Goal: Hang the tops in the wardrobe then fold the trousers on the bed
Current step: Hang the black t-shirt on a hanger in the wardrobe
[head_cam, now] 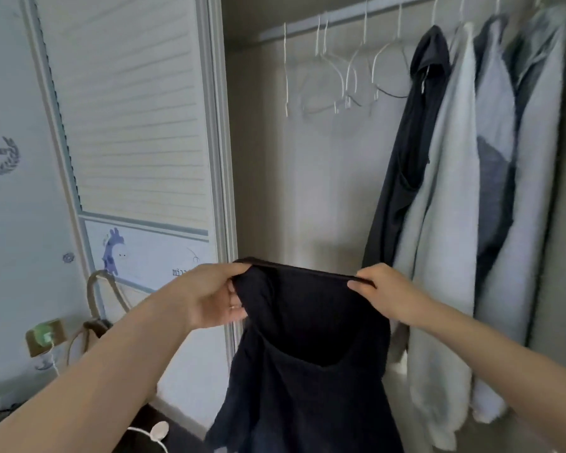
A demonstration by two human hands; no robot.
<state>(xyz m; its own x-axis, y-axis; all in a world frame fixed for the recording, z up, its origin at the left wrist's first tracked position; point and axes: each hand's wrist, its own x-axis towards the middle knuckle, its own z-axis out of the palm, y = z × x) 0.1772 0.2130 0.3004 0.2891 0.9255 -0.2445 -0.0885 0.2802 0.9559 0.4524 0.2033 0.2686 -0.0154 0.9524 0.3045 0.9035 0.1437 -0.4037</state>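
Pale louvred wood fills my left: the wardrobe door [128,109], slid aside so the wardrobe stands open. Just right of it my left hand [209,295] is clenched on one end of a dark top [307,354], bunching the fabric in its fist. The top hangs between my hands, its upper edge pulled taut, the rest drooping in front of the opening and not yet on a hanger. My right hand [383,292] pinches the other end of that edge between thumb and fingers. Above, the rail [340,19] carries several empty wire hangers [340,70], so I judge there is room left. Further right, a dark garment [406,158] and some pale grey ones [455,191] already hang. By my reading, the hanging stage is partly done, with this top at least outstanding. I see neither trousers nor bed, so the folding looks entirely ahead of me.
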